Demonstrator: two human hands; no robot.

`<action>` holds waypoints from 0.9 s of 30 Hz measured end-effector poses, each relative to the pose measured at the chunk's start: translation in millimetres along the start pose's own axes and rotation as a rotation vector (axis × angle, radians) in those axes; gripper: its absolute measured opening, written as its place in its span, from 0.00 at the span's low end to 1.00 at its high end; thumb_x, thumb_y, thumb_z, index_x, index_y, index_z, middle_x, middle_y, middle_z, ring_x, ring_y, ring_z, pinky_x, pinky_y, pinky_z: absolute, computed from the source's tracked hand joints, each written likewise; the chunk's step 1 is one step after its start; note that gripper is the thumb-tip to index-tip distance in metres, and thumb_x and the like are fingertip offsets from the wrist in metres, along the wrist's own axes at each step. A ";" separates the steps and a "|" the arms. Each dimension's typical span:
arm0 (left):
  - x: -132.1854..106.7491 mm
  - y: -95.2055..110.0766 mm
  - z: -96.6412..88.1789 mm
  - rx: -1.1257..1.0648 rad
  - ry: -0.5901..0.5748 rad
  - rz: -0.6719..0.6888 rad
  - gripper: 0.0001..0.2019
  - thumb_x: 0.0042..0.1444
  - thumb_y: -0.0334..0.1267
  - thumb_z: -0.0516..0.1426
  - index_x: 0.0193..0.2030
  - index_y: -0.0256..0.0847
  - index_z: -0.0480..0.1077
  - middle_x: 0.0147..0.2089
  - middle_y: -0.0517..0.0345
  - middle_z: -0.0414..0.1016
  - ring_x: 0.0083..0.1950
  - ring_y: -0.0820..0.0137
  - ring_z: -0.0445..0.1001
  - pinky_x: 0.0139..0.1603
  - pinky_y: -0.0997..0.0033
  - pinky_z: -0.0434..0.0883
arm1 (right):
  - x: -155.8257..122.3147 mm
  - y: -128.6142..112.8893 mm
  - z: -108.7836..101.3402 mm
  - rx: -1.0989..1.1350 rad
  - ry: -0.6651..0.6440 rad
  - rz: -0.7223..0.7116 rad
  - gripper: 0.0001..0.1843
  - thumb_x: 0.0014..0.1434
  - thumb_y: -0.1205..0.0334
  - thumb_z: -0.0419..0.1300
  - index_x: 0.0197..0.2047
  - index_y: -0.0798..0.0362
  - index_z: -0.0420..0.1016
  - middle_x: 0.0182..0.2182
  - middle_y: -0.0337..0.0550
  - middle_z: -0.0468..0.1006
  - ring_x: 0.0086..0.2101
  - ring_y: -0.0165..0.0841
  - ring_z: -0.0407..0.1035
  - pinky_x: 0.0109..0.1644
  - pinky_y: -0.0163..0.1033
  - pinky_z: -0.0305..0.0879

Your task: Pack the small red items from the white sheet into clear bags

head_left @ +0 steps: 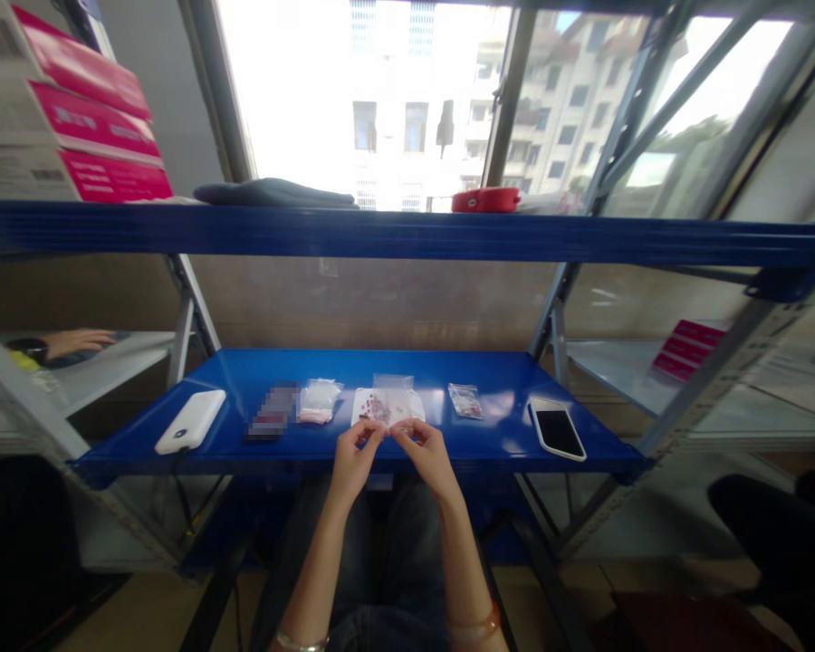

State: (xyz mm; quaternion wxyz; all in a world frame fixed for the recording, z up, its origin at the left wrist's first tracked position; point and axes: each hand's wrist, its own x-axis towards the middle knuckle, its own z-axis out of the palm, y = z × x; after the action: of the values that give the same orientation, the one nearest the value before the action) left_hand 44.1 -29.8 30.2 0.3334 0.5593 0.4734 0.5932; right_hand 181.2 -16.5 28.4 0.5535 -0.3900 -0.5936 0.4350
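Blue metal shelf (448,373) carried white power bank (190,422) at L end, phone (557,429) at R end. Clear packet of red beads (387,407) sat mid-shelf nr front edge, just past L hand (355,458) & R hand (430,456), fingers (380,427) pinched on something too small to tell.

The person wears dark blue denim jeans (407,566), which show soft creases across the lap. On the left forearm (319,561), just above the jeans, sits a thin silver metal bracelet (301,643). On the right forearm (468,561), also just above the jeans, sits a wider, glossy orange-amber bangle (474,625), and no sleeve covers either forearm in view.
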 end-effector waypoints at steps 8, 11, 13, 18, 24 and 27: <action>-1.1 1.1 0.9 0.010 0.000 0.002 0.11 0.49 0.44 0.59 0.31 0.38 0.75 0.32 0.55 0.78 0.37 0.65 0.75 0.40 0.70 0.69 | 2.1 3.9 -0.9 -0.012 0.006 -0.033 0.12 0.51 0.53 0.61 0.31 0.55 0.76 0.29 0.44 0.78 0.32 0.34 0.70 0.37 0.37 0.65; -1.4 2.5 1.6 -0.006 0.003 -0.020 0.11 0.48 0.45 0.60 0.32 0.38 0.75 0.33 0.54 0.79 0.37 0.64 0.76 0.41 0.69 0.70 | 1.8 2.3 -1.2 -0.016 0.007 -0.043 0.12 0.51 0.54 0.60 0.31 0.54 0.75 0.29 0.44 0.78 0.32 0.34 0.70 0.37 0.37 0.65; -1.4 3.4 2.5 -0.021 -0.003 -0.036 0.12 0.48 0.45 0.60 0.33 0.38 0.76 0.33 0.53 0.79 0.37 0.63 0.76 0.42 0.68 0.70 | 1.5 0.8 -0.1 -0.016 0.008 -0.043 0.12 0.51 0.53 0.60 0.30 0.54 0.75 0.29 0.44 0.78 0.32 0.34 0.70 0.36 0.37 0.65; -1.0 4.4 3.1 -0.037 0.029 -0.035 0.11 0.47 0.43 0.60 0.32 0.38 0.77 0.34 0.53 0.79 0.37 0.63 0.76 0.42 0.68 0.71 | 1.8 -0.6 8.0 0.001 0.033 -0.020 0.13 0.49 0.52 0.62 0.29 0.54 0.75 0.28 0.45 0.78 0.31 0.35 0.71 0.34 0.38 0.65; -2.9 4.9 4.4 -0.017 0.107 -0.017 0.11 0.49 0.44 0.59 0.31 0.38 0.76 0.31 0.55 0.78 0.32 0.66 0.74 0.36 0.70 0.70 | 1.9 1.3 20.9 0.019 0.090 -0.011 0.13 0.49 0.53 0.61 0.30 0.55 0.76 0.28 0.46 0.78 0.30 0.35 0.72 0.35 0.38 0.66; -4.5 5.7 6.5 0.032 0.165 0.010 0.11 0.50 0.44 0.58 0.30 0.38 0.76 0.29 0.55 0.78 0.31 0.66 0.73 0.35 0.71 0.69 | 2.1 3.7 25.8 0.021 0.138 -0.007 0.13 0.49 0.53 0.61 0.30 0.55 0.75 0.28 0.47 0.79 0.30 0.36 0.72 0.34 0.39 0.67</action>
State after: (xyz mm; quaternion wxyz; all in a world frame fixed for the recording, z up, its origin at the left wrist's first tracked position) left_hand 51.9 -34.6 33.5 0.2813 0.5161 0.5057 0.6315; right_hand 155.2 -15.5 25.3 0.5985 -0.4111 -0.5511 0.4111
